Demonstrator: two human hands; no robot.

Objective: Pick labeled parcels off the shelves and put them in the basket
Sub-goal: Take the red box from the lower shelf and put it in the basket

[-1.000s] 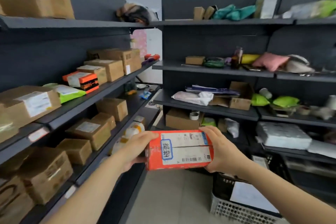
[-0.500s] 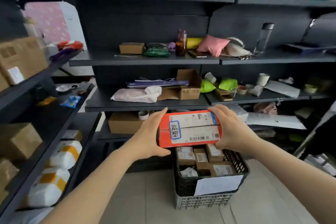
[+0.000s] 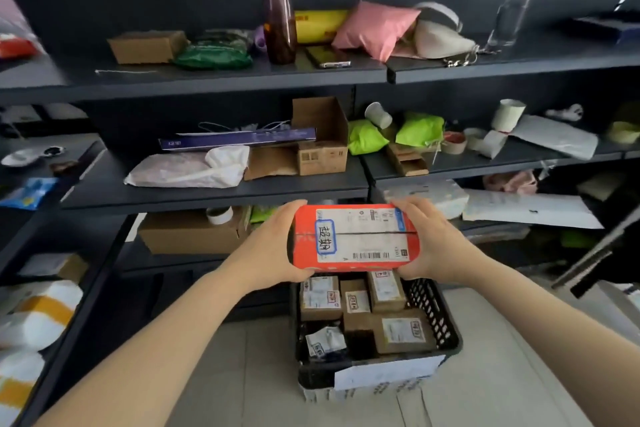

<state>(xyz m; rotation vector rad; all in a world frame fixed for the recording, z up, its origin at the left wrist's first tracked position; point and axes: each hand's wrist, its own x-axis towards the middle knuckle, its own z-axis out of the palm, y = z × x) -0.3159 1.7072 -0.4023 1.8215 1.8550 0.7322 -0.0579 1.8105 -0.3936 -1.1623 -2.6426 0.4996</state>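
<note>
Dark shelves (image 3: 214, 191) fill the wall; the black basket (image 3: 446, 322) sits on the floor below, labeled boxes inside. Both forearms stretch forward. The left hand (image 3: 273, 250) and right hand (image 3: 433, 243) clasp the ends of the orange parcel (image 3: 353, 237), above the basket, long axis left-right, label facing up toward the person.

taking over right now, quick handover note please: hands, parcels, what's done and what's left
Hands: the left hand grips the left end of the orange parcel, and the right hand grips its right end.
Parcel: held level with its label facing the camera, above the back of the black basket on the floor, not yet in it.
Done: several labeled boxes already lie in the basket.
Left: lower the orange parcel in, then probably check the shelves for more labeled parcels.
</note>
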